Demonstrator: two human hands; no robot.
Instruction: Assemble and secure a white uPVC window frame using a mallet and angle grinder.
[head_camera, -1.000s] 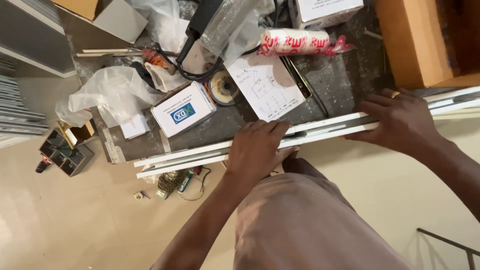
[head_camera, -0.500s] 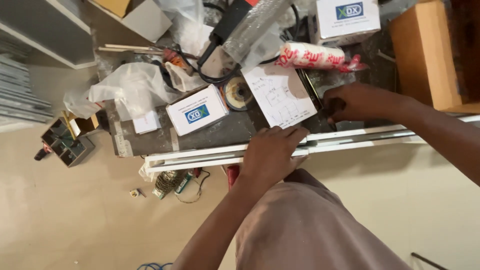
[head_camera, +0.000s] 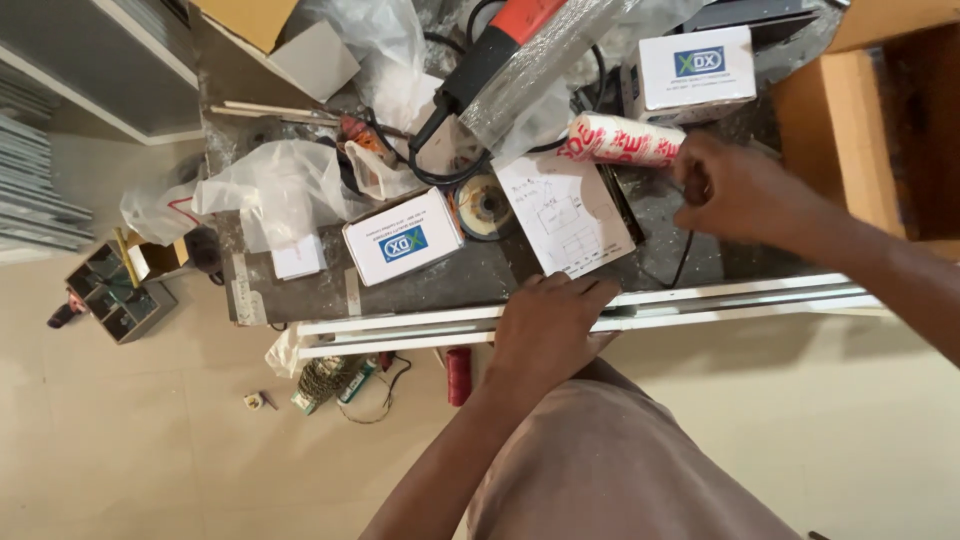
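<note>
My left hand lies flat on a long white rail that runs along the near edge of a grey worktop, pressing it down. My right hand is up on the worktop with its fingers curled, touching the end of a white roll wrapped in red-printed plastic. Whether it grips anything is hidden. A sheet of paper with a pencil sketch lies between my two hands. A thin black cable runs under my right hand.
The worktop is crowded: two white boxes with blue marks, a grinding disc, a power tool in clear plastic and plastic bags. A wooden crate stands at right. A compartment tray and a red spool lie on the floor.
My right hand has left the white rail and moved up across the worktop to the wrapped roll. My left hand has stayed on the rail.
</note>
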